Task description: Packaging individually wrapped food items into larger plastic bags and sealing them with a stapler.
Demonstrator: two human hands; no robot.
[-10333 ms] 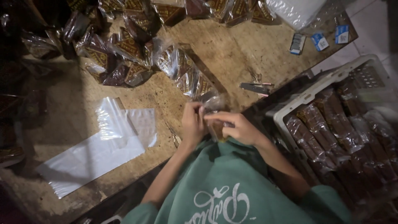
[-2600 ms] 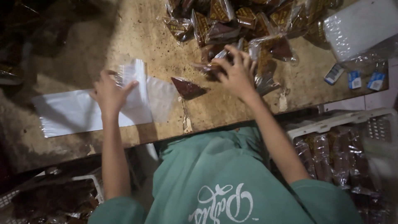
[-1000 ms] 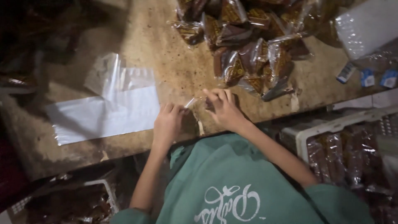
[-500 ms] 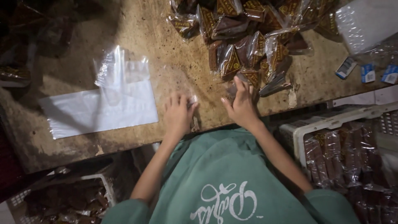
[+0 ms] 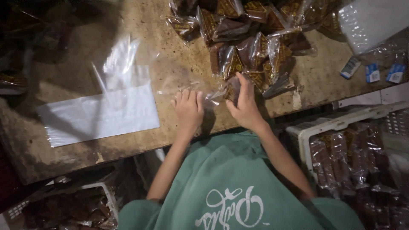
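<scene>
Clear bag [image 5: 187, 83] pressed flat under spread left hand [image 5: 188, 108]; right hand [image 5: 243, 102] pinches its mouth

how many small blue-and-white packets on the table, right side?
3, in a row near the table's right edge: left packet, middle packet, right packet. More may sit out of frame.

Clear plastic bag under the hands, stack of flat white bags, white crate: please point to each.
clear plastic bag [image 5: 187, 83], head view, its middle.
stack of flat white bags [image 5: 98, 115], head view, top sheet.
white crate [image 5: 336, 123], head view, upper rim.
</scene>
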